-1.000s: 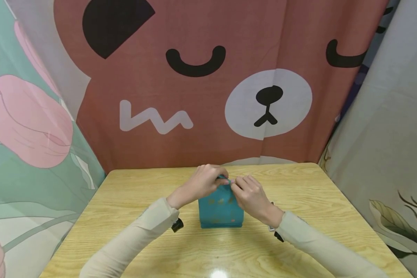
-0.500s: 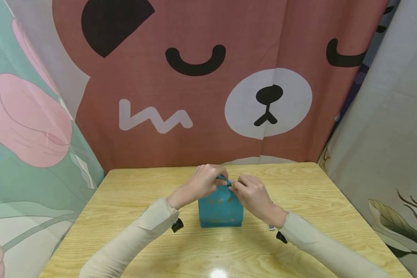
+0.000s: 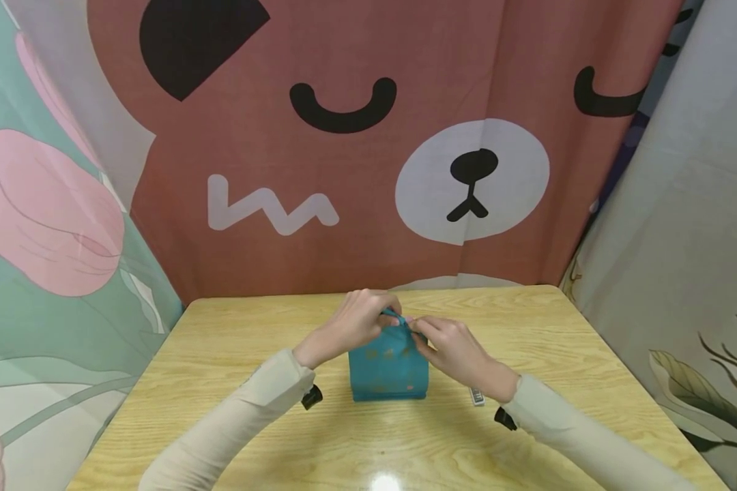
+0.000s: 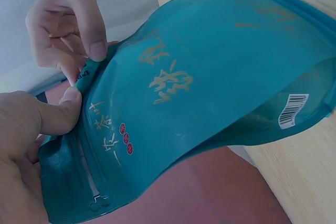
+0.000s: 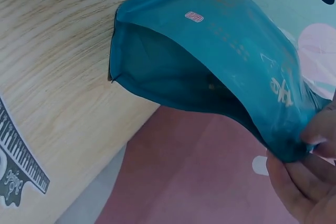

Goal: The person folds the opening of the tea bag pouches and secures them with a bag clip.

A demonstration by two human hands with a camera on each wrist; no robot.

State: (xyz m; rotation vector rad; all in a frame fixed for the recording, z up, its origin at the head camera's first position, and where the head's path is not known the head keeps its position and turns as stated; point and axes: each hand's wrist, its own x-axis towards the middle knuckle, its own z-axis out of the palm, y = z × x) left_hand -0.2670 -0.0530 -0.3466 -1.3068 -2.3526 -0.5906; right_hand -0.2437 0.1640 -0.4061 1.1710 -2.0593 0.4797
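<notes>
A teal stand-up pouch [image 3: 388,372] with gold characters stands upright on the table; its zip strip and top edge show in the left wrist view. My left hand [image 3: 355,319] pinches the pouch's top edge from the left, thumb pressed on the folded rim. On the other side, my right hand [image 3: 451,349] pinches the right part of that edge between thumb and fingers, close beside the left fingertips. In the right wrist view, the right hand [image 5: 310,177] grips the top corner, and the pouch's side gusset bulges inward. The rim is partly hidden by fingers.
The pouch rests on a wooden table [image 3: 246,423]. A small flat grey-and-white piece with fine lines [image 5: 20,156] lies right of the pouch. A bear-print curtain [image 3: 319,266] hangs behind the table's far edge, with patterned curtains at both sides.
My right hand has shifted slightly right and down, its fingers now at the pouch's right top corner. More of the grey-and-white piece shows. My left hand has hardly moved.
</notes>
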